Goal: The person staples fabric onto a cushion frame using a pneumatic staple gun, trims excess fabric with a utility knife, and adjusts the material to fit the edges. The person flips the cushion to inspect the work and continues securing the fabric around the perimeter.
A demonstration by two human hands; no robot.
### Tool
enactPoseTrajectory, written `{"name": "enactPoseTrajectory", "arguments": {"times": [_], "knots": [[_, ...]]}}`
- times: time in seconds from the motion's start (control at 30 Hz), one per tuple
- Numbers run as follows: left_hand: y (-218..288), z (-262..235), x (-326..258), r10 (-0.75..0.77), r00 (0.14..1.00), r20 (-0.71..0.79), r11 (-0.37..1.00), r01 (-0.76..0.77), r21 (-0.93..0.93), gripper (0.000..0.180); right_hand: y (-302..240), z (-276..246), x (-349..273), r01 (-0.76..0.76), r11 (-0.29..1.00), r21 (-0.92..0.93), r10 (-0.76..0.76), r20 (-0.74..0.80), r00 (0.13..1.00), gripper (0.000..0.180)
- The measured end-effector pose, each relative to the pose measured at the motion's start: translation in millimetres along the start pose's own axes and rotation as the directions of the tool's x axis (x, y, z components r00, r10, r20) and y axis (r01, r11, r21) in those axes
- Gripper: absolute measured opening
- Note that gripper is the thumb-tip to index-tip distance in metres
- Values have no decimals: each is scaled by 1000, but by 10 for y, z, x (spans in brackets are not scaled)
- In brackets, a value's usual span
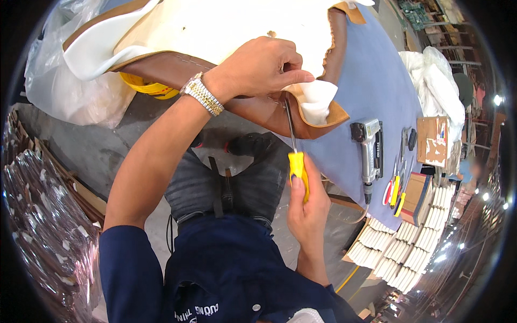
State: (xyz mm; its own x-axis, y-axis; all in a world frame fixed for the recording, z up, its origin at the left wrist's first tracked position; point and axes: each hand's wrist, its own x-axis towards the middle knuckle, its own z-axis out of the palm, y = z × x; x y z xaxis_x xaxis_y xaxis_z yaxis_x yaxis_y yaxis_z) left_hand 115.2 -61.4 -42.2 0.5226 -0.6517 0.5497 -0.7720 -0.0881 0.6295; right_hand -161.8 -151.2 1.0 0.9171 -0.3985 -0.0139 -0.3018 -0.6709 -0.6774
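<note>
My right hand (308, 207) is wrapped round the yellow handle of a screwdriver (298, 161). Its metal shaft points away from me, and the tip meets the edge of a brown leather cover (258, 114). Over the cover's near edge lies my left hand (264, 64), its thumb and fingers pinched at the white padding (318, 99) by the folded corner. What exactly the left fingers grip is partly hidden. The cover wraps a cream-white panel (215, 27), and a line of staples shows along its edge.
A blue cloth-covered table (361, 70) carries a staple gun (369, 153) with a hose, and pliers and cutters (396, 188) to its right. A cardboard box (432, 140) and stacked white strips (401, 250) stand farther right. Plastic-wrapped bundles (48, 231) lie at left.
</note>
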Motion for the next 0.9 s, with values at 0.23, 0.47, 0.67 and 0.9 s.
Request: {"name": "enactPoseTrajectory", "arguments": {"times": [0.23, 0.47, 0.67, 0.9], "knots": [[25, -32, 16, 9, 1000, -24, 1000, -9, -7, 43, -44, -67, -179, -36, 998, -51, 38, 39, 999, 43], [24, 28, -23, 18, 998, -53, 999, -20, -34, 43, -118, -40, -120, 82, 963, -257, -85, -1, 996, 46], [56, 16, -45, 10, 1000, 30, 1000, -10, 9, 45, 198, 50, -145, -368, 609, 702, 184, 326, 927, 51], [93, -70, 25, -42, 983, 178, 999, 39, 16, 46, 754, 512, -133, -532, -553, 641, -318, 428, 846, 61]]}}
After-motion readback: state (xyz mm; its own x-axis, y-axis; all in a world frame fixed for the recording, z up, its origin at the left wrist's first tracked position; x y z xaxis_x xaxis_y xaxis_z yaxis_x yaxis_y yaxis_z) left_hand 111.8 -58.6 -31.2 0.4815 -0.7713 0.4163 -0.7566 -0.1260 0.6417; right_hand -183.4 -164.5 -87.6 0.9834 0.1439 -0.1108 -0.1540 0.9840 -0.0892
